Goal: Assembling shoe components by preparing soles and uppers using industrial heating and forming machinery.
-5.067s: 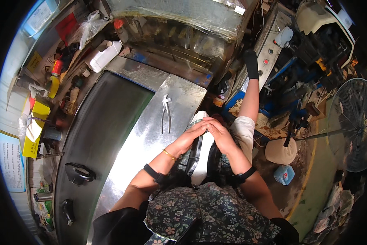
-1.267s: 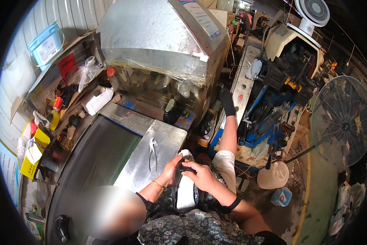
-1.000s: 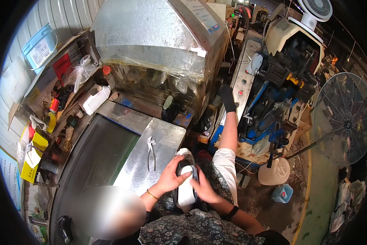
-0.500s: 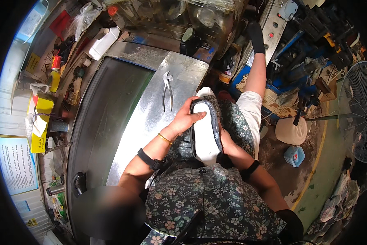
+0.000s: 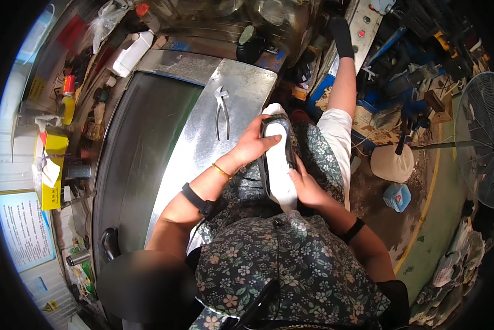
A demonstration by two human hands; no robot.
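Observation:
A dark shoe upper (image 5: 265, 179) is stretched on a white shoe last, sole side up, above my lap. Its white insole (image 5: 280, 175) faces me, and the bare white end of the last sticks out at the far side. My left hand (image 5: 251, 144) is closed round the upper's far left part, thumb on the insole. On the right side my right hand (image 5: 308, 188) grips the edge, its thumb at the rim and its other fingers mostly hidden. Steel lasting pliers (image 5: 220, 96) lie on the metal plate (image 5: 203, 132) beyond my left hand, touched by neither hand.
A dark conveyor belt (image 5: 148, 137) runs left of the plate. Shelf clutter, a white bottle (image 5: 134, 54) and a yellow box (image 5: 53, 170) line the left. Rightward are a beige container (image 5: 392, 163), a blue tub (image 5: 397, 197) and a standing fan (image 5: 480, 140). My outstretched leg (image 5: 343, 88) rests toward a control panel (image 5: 362, 33).
My right thumb has come up to the insole's right rim, where the hand was further underneath before. The shoe has turned slightly. My left hand keeps its hold, and the pliers stay on the plate.

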